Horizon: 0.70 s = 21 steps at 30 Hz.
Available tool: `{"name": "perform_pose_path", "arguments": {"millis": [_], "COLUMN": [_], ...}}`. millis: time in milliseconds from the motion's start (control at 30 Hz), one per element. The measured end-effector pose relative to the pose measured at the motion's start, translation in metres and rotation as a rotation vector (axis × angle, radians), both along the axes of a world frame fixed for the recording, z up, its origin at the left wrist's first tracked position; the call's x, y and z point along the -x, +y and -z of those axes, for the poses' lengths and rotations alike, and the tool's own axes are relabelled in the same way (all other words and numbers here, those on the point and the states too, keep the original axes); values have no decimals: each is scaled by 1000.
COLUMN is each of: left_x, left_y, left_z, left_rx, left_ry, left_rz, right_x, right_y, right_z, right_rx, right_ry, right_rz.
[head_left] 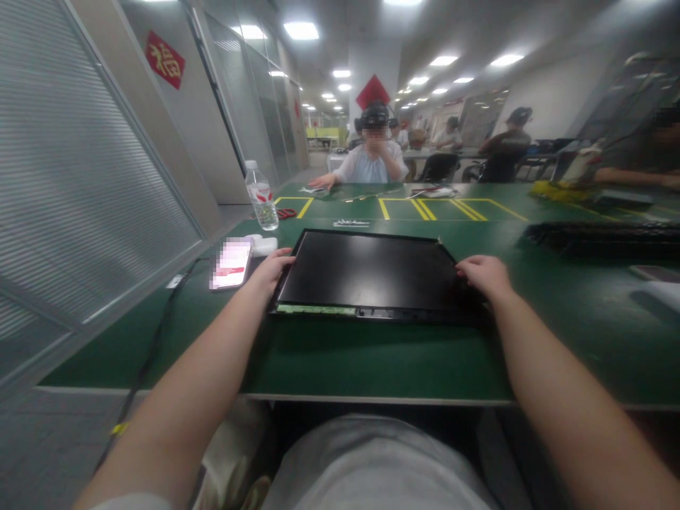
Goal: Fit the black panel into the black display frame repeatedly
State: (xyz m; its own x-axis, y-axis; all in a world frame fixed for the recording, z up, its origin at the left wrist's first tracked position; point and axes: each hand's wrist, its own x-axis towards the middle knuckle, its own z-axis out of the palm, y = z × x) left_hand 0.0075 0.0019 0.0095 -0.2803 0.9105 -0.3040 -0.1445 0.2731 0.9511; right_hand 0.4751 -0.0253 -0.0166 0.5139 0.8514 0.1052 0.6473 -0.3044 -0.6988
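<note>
Evenly, the left hand and right hand clasp opposite edges of the flat black rectangular panel (likely to steady it); the green table lies beneath.

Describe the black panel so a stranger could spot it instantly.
On the green table, a flat black panel lies between the left hand and right hand, each touching a side. Unlike the small phone beside it, it is large, dark, with a green strip along its near edge.

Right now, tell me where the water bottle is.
In the head view, the water bottle stands upright on the left of the green table, just beyond the phone and left of the black panel.
</note>
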Motion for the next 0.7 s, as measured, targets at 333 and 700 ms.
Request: {"name": "perform_pose_path", "arguments": {"millis": [333,700], "left_x": [-2,-4], "left_y": [-5,-12], "left_z": [-5,-3], "left_rx": [-43,-97], "left_ry": [-144,-41], "left_rz": [50,121], "right_x": [1,5], "right_y": [-1,-2], "right_z": [-1,-2], "right_rx": [13,3], "right_ry": [-26,-53], "right_rz": [-10,-6]}}
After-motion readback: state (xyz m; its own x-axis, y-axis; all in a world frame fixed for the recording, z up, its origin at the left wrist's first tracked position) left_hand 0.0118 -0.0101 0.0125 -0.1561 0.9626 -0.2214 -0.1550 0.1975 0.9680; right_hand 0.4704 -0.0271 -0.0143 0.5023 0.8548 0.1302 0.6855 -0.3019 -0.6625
